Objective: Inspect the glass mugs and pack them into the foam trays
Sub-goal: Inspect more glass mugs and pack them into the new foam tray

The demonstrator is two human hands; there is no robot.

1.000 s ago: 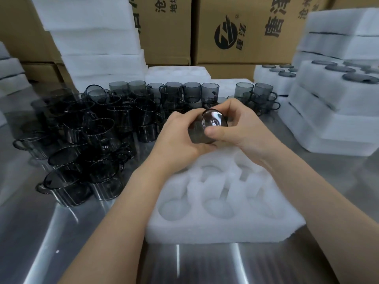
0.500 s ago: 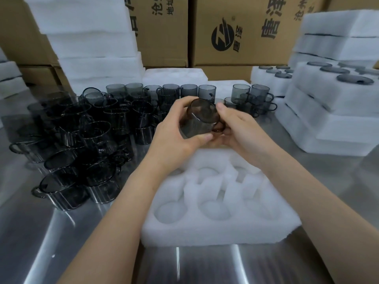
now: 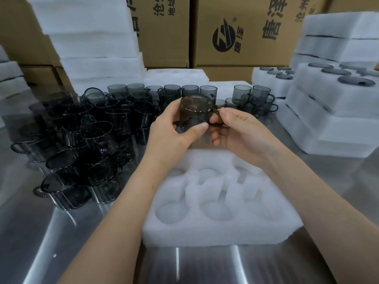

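Holding mug point(image 3: 194, 113) up over tray point(image 3: 221, 228), clear of foam, likely for checking all round. Left hand point(image 3: 174, 132) curled about body, thumb on near wall; right hand point(image 3: 235, 130) pinching handle, apt for turning. Visible pockets below unfilled.

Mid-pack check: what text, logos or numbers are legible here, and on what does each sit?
"唐泽": large black print on the middle cardboard box.
"唐泽": small, beside the round black logo, same box.
"地址": left cardboard box; beside it "沧", then a cut-off character.
"沧州": middle box's right edge, the rest cut off.
Held mug, foam tray: no text.
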